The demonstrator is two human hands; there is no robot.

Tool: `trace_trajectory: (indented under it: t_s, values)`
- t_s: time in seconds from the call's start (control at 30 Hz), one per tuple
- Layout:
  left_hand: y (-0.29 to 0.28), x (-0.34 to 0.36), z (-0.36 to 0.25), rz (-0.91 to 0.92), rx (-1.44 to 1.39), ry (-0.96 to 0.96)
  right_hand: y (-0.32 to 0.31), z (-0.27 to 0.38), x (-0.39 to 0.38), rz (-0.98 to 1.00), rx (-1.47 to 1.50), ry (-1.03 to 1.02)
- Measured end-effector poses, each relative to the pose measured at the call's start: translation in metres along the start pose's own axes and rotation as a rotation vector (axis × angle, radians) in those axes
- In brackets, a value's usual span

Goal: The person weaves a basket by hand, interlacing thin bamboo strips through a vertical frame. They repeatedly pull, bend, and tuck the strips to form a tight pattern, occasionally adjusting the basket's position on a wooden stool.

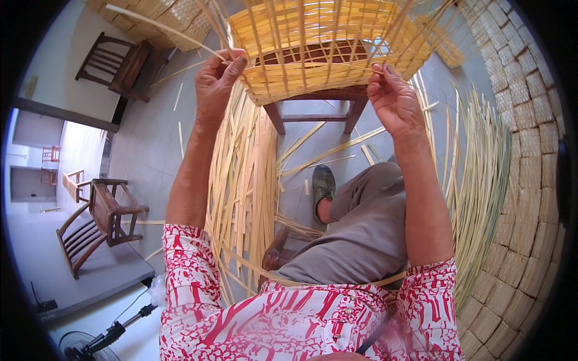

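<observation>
A half-woven yellow basket (283, 90) rests on a dark reddish wooden stool (355, 114) in front of me. Upright stakes stick up from its rim, and its open-mesh base lets the stool's seat show through. At the basket's left corner, my left hand (217, 84) is closed, thumb and fingers pinching a thin bamboo strip (162, 29) that trails off to the upper left. My right hand (397, 105) is closed at the near right side, its fingertips pinched on a thin strip running along the basket's near wall.
Pale split strips (244, 174) lie in a thick bundle left of my legs; greener strips (481, 174) spread on the right. Stacked woven pieces (530, 120) line the right side. Wooden chairs (111, 210) and a fan (90, 346) are at the left.
</observation>
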State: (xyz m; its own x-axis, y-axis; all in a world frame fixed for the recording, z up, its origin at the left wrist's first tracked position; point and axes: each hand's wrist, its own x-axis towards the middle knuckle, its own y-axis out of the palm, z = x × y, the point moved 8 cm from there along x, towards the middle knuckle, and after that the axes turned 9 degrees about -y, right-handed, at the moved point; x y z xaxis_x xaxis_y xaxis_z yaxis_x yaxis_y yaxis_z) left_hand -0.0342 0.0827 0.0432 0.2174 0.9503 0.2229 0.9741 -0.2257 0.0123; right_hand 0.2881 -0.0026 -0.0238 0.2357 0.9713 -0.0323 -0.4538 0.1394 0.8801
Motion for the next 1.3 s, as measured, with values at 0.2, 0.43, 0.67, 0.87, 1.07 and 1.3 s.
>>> trace_trajectory:
  t_s: [0.2, 0.43, 0.67, 0.87, 1.07, 1.3]
  values:
    - [-0.004, 0.0, 0.003, -0.019, 0.018, 0.063, -0.014, 0.012, 0.015, -0.109, -0.252, -0.101]
    - [-0.033, -0.024, -0.007, -0.354, -0.077, 0.186, -0.008, 0.012, 0.012, -0.08, -0.259, -0.077]
    - [0.022, -0.04, -0.03, -0.246, 0.756, 0.215, -0.009, 0.01, 0.012, -0.126, -0.268, -0.103]
    - [0.037, -0.011, -0.036, -0.229, 0.949, 0.257, -0.001, 0.011, 0.004, -0.155, -0.254, -0.115]
    - [0.038, -0.012, -0.032, -0.178, 0.826, 0.215, 0.005, 0.009, 0.006, -0.148, -0.273, -0.105]
    - [0.042, -0.012, -0.037, -0.188, 0.83, 0.249, 0.008, 0.014, 0.009, -0.155, -0.278, -0.129]
